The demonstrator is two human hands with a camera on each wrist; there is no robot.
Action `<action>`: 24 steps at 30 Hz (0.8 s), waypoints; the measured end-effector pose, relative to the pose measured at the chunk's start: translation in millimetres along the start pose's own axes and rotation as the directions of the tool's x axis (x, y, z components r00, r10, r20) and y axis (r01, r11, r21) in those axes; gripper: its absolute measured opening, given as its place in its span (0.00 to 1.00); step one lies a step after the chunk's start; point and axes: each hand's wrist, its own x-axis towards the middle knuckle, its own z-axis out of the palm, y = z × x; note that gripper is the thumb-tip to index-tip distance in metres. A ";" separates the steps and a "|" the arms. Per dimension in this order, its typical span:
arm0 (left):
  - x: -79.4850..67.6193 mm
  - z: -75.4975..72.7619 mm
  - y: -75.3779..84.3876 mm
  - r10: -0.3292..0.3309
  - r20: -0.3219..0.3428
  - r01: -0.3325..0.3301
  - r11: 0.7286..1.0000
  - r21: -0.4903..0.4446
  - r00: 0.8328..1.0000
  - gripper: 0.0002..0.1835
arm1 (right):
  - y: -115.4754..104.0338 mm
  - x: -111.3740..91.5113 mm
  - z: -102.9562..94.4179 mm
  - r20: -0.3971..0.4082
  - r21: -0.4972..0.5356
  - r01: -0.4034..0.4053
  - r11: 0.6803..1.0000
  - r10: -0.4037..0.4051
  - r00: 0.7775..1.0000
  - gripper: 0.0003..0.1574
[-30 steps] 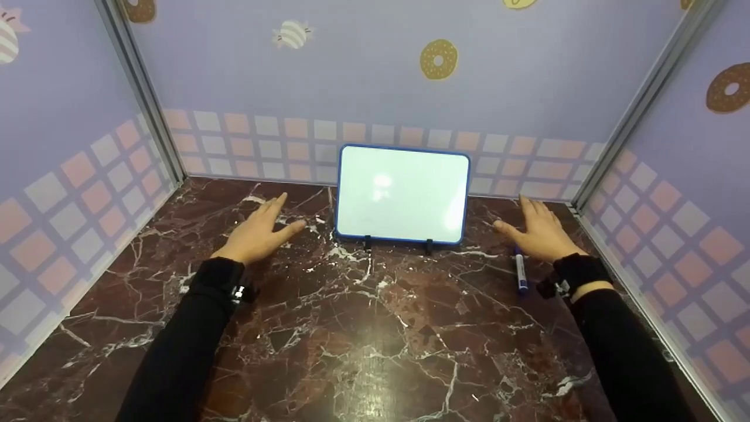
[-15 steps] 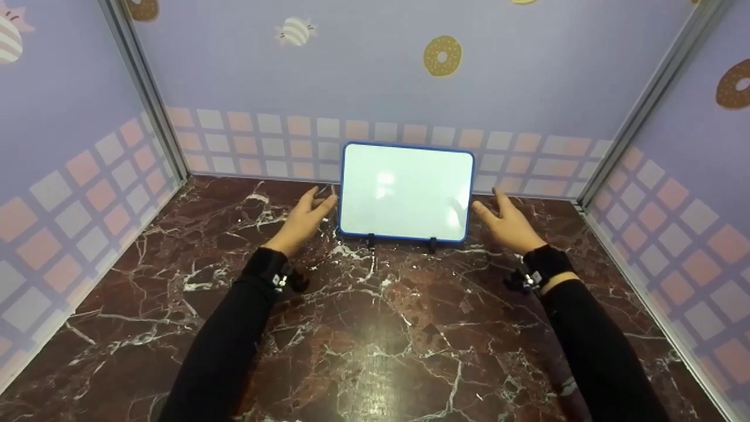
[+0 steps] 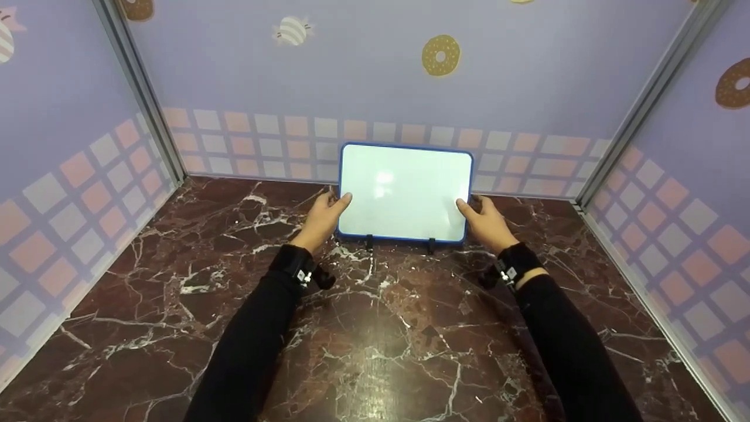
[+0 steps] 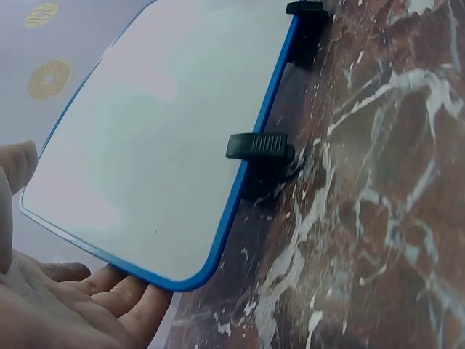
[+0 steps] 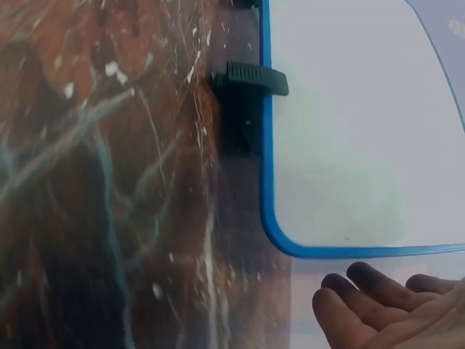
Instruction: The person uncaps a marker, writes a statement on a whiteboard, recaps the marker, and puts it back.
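Observation:
A small whiteboard point(image 3: 404, 187) with a blue frame leans upright near the back wall. Two dark clips point(image 4: 258, 145) hold its lower edge. At its left side, my left hand point(image 3: 322, 220) has its thumb over the white face and its fingers reaching behind the frame, the tips hidden there. On the opposite side, my right hand point(image 3: 487, 223) brings its thumb over the front in the head view. The right wrist view shows loosely bent fingers point(image 5: 341, 313) just outside the blue edge, with a narrow gap.
A dark red marbled table point(image 3: 375, 328) with white veins lies under both arms. Patterned purple panels with pink and white squares close off the back point(image 3: 234, 76) and both sides, joined by grey metal posts point(image 3: 140, 88).
Both hands move inward from beside the whiteboard to its left and right edges. A purple marker seen earlier by the right hand is out of sight behind the right arm.

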 end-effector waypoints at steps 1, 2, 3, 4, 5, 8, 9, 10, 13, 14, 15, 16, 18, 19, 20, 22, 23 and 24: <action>0.5 1.7 -0.3 -0.009 -0.003 0.009 1.000 -0.005 1.000 0.46 | 0.6 1.3 2.4 -0.001 0.021 -0.003 1.000 0.003 1.000 0.64; 0.9 3.3 -0.6 -0.018 -0.005 0.018 1.000 -0.012 1.000 0.45 | 1.7 2.9 4.7 -0.003 0.046 -0.004 0.999 0.004 1.000 0.63; 1.2 4.8 -1.1 -0.025 -0.010 0.024 1.000 -0.014 1.000 0.43 | 2.4 4.2 6.9 -0.004 0.074 -0.003 0.997 0.003 1.000 0.62; 1.7 6.3 -1.7 -0.030 -0.015 0.030 0.999 -0.017 0.999 0.42 | 2.7 5.1 8.8 -0.005 0.098 0.000 0.995 0.000 1.000 0.61; 2.6 7.8 -2.3 -0.033 -0.021 0.032 0.999 -0.023 0.999 0.42 | 3.0 5.8 10.6 -0.009 0.113 0.001 0.994 0.000 1.000 0.60; 4.9 11.7 -5.3 -0.032 -0.039 0.030 0.999 -0.040 0.999 0.39 | 3.3 7.8 16.9 -0.019 0.164 0.007 0.986 -0.004 1.000 0.57; 5.5 12.5 -6.6 -0.029 -0.047 0.027 0.999 -0.037 0.998 0.39 | 3.4 8.5 19.4 -0.017 0.180 0.011 0.984 -0.008 1.000 0.55; 6.2 13.6 -7.6 -0.022 -0.052 0.020 0.999 -0.038 0.998 0.38 | 3.5 8.9 21.1 -0.020 0.190 0.013 0.982 -0.010 1.000 0.54; 9.1 15.9 -11.2 -0.012 -0.056 0.010 0.999 -0.040 0.998 0.38 | 4.8 9.5 24.7 -0.039 0.218 0.014 0.976 -0.005 0.999 0.51; 9.5 16.1 -12.1 -0.016 -0.059 0.013 0.999 -0.040 0.998 0.38 | 5.4 9.7 25.2 -0.042 0.227 0.014 0.974 -0.004 0.999 0.51; 10.2 16.3 -13.1 -0.017 -0.057 0.015 0.999 -0.044 0.998 0.37 | 6.5 10.5 25.4 -0.050 0.238 0.013 0.971 -0.001 0.999 0.50; 11.0 16.5 -14.1 -0.021 -0.054 0.019 0.999 -0.050 0.998 0.37 | 7.4 10.9 25.2 -0.060 0.248 0.010 0.969 0.005 0.998 0.50; 12.1 16.9 -16.0 -0.032 -0.050 0.029 0.999 -0.046 0.998 0.35 | 9.3 12.4 25.1 -0.062 0.299 0.000 0.954 0.019 0.998 0.49; 12.3 17.0 -16.8 -0.037 -0.050 0.035 0.998 -0.047 0.998 0.33 | 10.2 13.3 25.1 -0.058 0.329 -0.006 0.944 0.027 0.998 0.48; 12.5 17.2 -17.6 -0.042 -0.050 0.039 0.998 -0.042 0.998 0.32 | 11.2 14.3 25.0 -0.052 0.362 -0.016 0.932 0.037 0.998 0.47; 12.7 17.5 -18.6 -0.042 -0.049 0.040 0.999 -0.023 0.998 0.31 | 13.2 16.6 26.4 -0.037 0.437 -0.040 0.899 0.063 0.997 0.46; 12.6 17.4 -19.4 -0.041 -0.050 0.041 0.999 -0.011 0.998 0.30 | 13.9 17.5 27.7 -0.032 0.467 -0.050 0.883 0.074 0.997 0.46; 12.7 17.5 -20.1 -0.040 -0.054 0.040 0.999 0.001 0.998 0.29 | 14.8 18.4 29.2 -0.028 0.492 -0.061 0.868 0.086 0.996 0.44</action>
